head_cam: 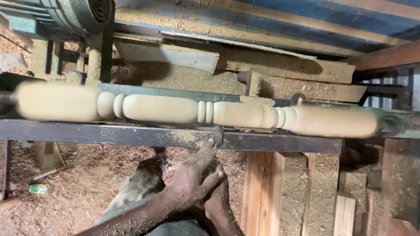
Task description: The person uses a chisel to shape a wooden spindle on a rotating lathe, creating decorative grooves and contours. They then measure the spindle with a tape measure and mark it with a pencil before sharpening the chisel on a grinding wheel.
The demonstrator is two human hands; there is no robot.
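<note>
- The turned wooden spindle [197, 111] is mounted lengthwise from left to right, just above the hands, blurred at both ends.
- The left hand [190, 179] is reached up to the dark metal rail [131, 135], fingers gathered at a small clamp [218, 134]; the right hand [218, 201] is tucked beneath, its grip hidden.
- Sawdust is spread over the floor [87, 175]; wooden posts [262, 192] stand close to the right.

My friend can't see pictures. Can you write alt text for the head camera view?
A pale, turned wooden spindle lies blurred across a dusty lathe. Below it, the left hand touches the dark metal tool-rest rail, with the right hand beside it, above a sawdust-covered floor.
</note>
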